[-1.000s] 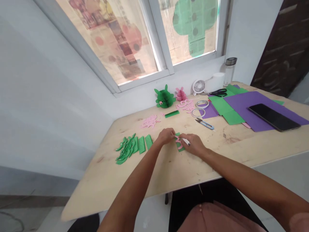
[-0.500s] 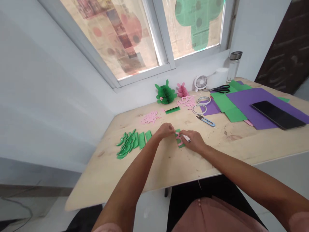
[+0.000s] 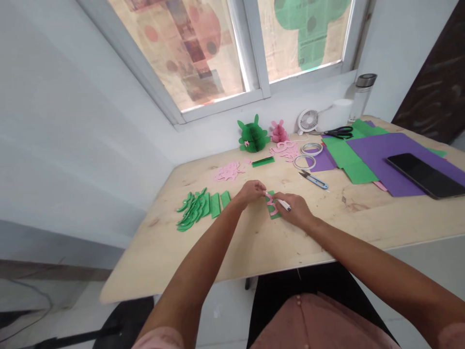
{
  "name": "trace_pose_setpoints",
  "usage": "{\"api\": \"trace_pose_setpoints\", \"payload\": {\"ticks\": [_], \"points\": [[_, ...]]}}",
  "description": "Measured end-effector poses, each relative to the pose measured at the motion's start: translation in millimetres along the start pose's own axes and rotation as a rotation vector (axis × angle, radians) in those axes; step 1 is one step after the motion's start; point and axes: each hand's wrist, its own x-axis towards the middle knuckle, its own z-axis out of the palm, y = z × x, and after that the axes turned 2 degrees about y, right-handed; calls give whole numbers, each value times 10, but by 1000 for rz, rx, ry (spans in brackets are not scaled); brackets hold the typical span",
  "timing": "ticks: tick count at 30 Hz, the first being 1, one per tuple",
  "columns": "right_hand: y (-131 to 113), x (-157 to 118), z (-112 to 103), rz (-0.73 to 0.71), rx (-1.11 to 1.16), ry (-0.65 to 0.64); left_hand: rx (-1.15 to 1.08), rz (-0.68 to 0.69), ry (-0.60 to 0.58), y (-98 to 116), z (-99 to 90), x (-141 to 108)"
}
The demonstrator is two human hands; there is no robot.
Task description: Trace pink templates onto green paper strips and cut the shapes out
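Note:
My right hand (image 3: 296, 209) grips a white pen (image 3: 284, 205), its tip end hidden by the fingers, low over a small green paper piece (image 3: 275, 216). On that green paper lies a curvy pink paper cutout (image 3: 270, 204). The fingers of my left hand (image 3: 253, 191) are pinched together at the upper left edge of the pink cutout. To the left, beyond my left forearm, are two green paper strips (image 3: 215, 205) and a pile of green paper cutouts (image 3: 193, 211).
Behind my hands are pink paper scraps (image 3: 228, 171), a green honeycomb paper figure (image 3: 253, 136), a pink one (image 3: 279, 132), tape rolls (image 3: 304, 162) and blue thread snips (image 3: 315, 181). A small fan (image 3: 308, 120), black scissors (image 3: 339, 132), a phone (image 3: 426, 173) and purple paper (image 3: 392, 145) are rightward.
The view has tilted slightly, shifting the table in the picture. The left fingertips have moved a little at the cutout's edge, and the pen stays in my right hand.

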Motion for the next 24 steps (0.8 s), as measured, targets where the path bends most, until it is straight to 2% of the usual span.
{"api": "trace_pose_setpoints", "payload": {"ticks": [7,13,18,24], "points": [[62,21,32,121,105,96,-74,21,13,14,-32,-24],[157,77,54,222,183,142,-64,22,54,-5,-273,-16],[160,73,71,248,234,126,39,-6,108,-53,-436,152],[154,74,59,240,190,95,252,-27,217,-26,-429,405]]}}
